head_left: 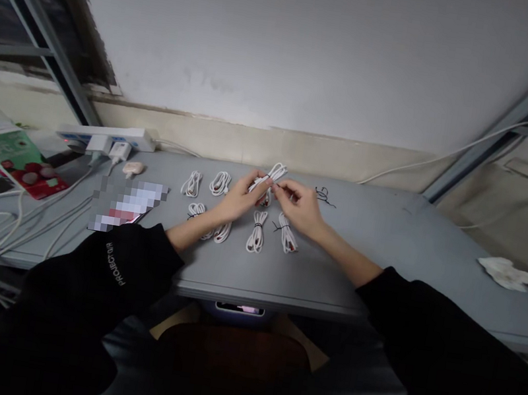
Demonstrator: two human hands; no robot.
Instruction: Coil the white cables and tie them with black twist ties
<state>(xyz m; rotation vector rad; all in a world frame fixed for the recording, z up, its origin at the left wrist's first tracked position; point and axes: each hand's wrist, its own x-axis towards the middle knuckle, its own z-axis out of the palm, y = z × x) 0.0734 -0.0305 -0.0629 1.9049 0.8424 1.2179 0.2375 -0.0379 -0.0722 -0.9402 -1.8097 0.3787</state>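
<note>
Head: left hand (242,198) grips coiled cable (271,175); right hand (298,207) seemingly pinches it.

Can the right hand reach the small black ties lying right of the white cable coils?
Probably yes: the right hand is close to the black ties, and no coil lies between them on the grey table.

Coiled cables (256,231) lie in two rows on the bench (350,251), a power strip (103,135) behind them to the left, a tissue (506,273) far right.
</note>
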